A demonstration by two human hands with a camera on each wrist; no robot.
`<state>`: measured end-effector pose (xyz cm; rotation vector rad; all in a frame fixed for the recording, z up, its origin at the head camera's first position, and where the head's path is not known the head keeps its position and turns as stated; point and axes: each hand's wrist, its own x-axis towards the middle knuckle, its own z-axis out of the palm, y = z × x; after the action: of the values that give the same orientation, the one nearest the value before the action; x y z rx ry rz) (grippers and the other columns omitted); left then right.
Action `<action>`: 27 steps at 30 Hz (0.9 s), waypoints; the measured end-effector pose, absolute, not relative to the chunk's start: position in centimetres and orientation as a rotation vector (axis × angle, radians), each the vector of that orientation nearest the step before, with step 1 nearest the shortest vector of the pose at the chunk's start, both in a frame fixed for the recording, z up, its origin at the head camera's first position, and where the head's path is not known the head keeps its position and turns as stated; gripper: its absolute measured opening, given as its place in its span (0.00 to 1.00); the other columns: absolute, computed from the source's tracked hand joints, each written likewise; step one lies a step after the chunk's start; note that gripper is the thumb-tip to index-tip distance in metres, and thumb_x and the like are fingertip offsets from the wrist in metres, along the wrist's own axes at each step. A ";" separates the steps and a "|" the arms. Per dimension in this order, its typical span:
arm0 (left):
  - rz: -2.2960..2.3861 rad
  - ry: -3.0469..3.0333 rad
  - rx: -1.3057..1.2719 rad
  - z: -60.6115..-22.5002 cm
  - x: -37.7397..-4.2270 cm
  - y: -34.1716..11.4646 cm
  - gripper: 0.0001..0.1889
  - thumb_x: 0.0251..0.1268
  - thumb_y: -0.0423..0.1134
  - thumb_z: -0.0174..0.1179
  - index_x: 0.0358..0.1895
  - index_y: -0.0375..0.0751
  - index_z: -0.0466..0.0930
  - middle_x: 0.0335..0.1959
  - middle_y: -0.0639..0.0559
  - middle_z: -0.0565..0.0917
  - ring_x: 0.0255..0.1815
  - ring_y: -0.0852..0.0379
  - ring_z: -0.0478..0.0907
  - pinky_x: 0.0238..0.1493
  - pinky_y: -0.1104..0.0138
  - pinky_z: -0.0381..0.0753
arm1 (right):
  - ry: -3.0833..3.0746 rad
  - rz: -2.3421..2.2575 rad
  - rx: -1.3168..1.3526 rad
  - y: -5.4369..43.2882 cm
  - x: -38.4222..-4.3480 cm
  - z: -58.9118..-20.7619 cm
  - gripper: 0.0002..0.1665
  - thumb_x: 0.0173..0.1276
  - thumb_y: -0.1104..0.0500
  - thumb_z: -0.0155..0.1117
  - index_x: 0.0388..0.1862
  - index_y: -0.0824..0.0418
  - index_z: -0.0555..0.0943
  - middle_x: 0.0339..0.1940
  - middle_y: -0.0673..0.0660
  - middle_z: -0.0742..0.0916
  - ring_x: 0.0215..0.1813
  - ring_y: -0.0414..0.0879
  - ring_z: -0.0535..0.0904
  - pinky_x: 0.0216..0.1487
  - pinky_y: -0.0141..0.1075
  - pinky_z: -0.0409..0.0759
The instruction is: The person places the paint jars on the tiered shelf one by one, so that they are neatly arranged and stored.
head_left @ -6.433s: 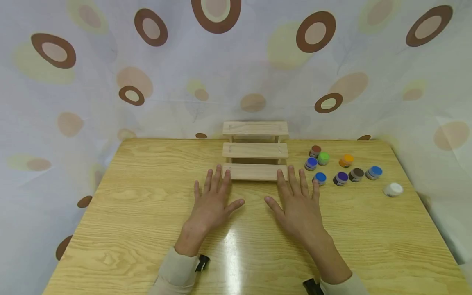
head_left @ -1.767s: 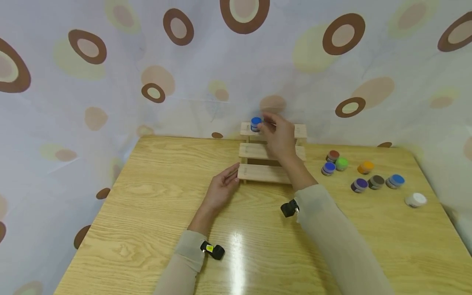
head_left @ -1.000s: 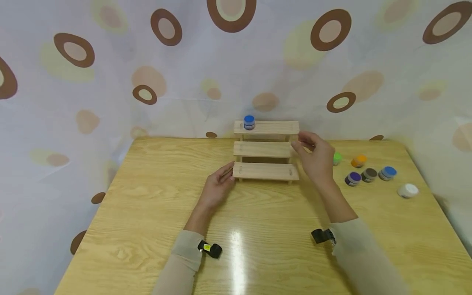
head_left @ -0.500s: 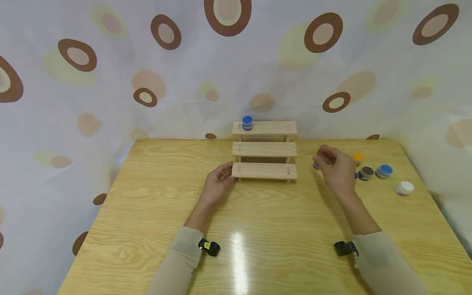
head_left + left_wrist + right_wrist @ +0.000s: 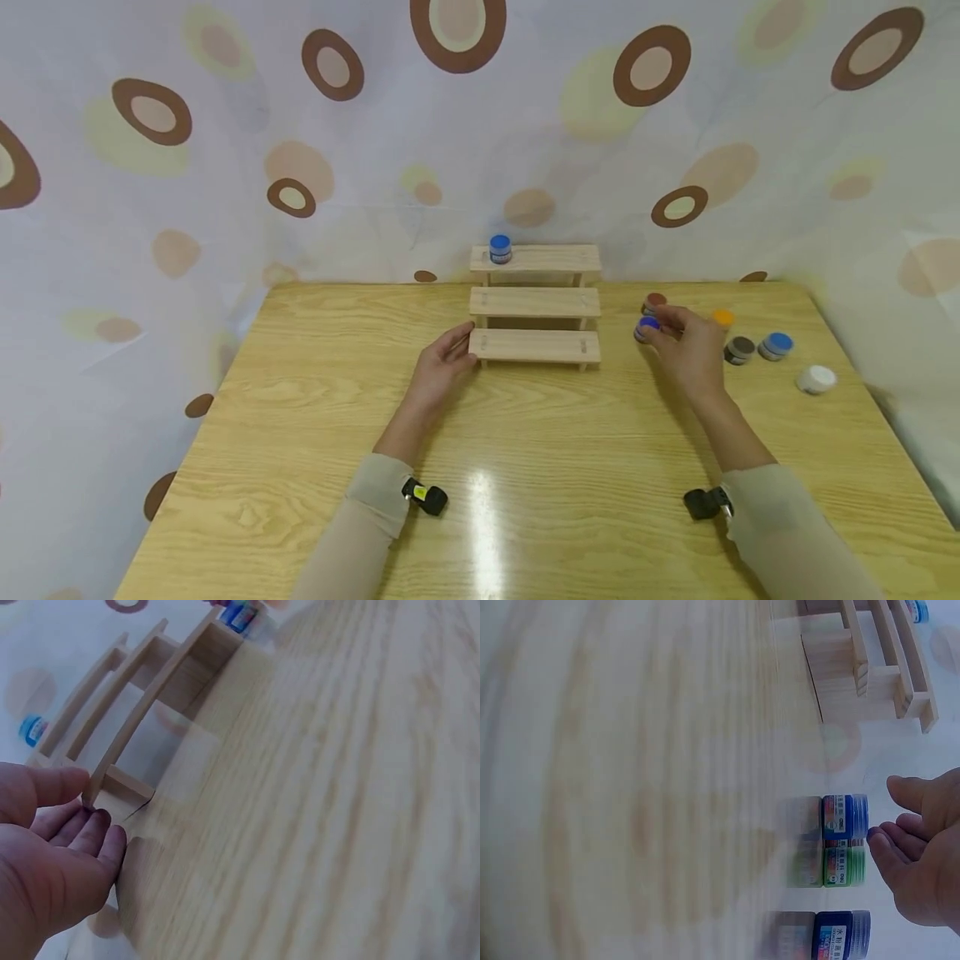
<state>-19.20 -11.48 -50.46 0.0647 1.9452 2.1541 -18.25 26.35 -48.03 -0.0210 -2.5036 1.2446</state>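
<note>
— Counter (image 5: 315, 392) carries your rack (image 5: 534, 302); your left hand (image 5: 438, 368) grips its bottom left end.
— And your right hand (image 5: 693, 354)?
— Empty, parted over the blue jar (image 5: 647, 325) standing right of the rack. You seem mid-reach; next calls for lowering and pinching it.

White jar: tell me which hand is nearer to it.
Right. The right hand hovers near the royal-blue-lidded jar, left of the white jar in the head view. The left hand is farther off, at the left end of the wooden stand.
</note>
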 end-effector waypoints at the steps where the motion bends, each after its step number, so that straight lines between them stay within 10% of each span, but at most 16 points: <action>1: 2.160 1.933 0.053 -50.4 -19.2 -11.5 0.30 0.78 0.26 0.59 0.79 0.40 0.68 0.81 0.45 0.68 0.81 0.49 0.66 0.77 0.61 0.72 | -2.514 1.229 -0.027 26.3 -18.3 -48.0 0.22 0.71 0.67 0.74 0.62 0.74 0.83 0.57 0.72 0.88 0.59 0.67 0.86 0.54 0.22 0.84; 8: 2.171 1.869 0.054 -50.2 -19.3 -11.7 0.32 0.76 0.25 0.61 0.80 0.41 0.67 0.82 0.47 0.66 0.82 0.49 0.63 0.79 0.61 0.69 | -2.578 1.191 -0.069 26.7 -18.6 -48.0 0.23 0.73 0.64 0.73 0.64 0.72 0.83 0.61 0.70 0.87 0.62 0.66 0.85 0.60 0.48 0.86; 18: 2.178 1.835 0.070 -50.6 -19.6 -11.4 0.33 0.75 0.23 0.61 0.80 0.42 0.67 0.82 0.45 0.66 0.82 0.48 0.63 0.78 0.61 0.71 | -2.574 1.204 -0.024 27.8 -19.3 -48.9 0.24 0.72 0.65 0.75 0.63 0.73 0.83 0.57 0.73 0.88 0.57 0.67 0.87 0.46 0.11 0.78; 27: 2.173 1.845 0.093 -50.7 -20.2 -11.0 0.33 0.75 0.21 0.60 0.80 0.38 0.67 0.81 0.42 0.67 0.82 0.46 0.64 0.76 0.60 0.73 | -2.618 1.146 0.020 28.3 -19.5 -49.0 0.25 0.74 0.63 0.73 0.65 0.75 0.81 0.57 0.75 0.87 0.56 0.68 0.87 0.48 0.18 0.82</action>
<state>-20.17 -11.01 -50.73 0.0935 1.8446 2.1727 -19.51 28.28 -49.03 0.0199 -2.6180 1.1459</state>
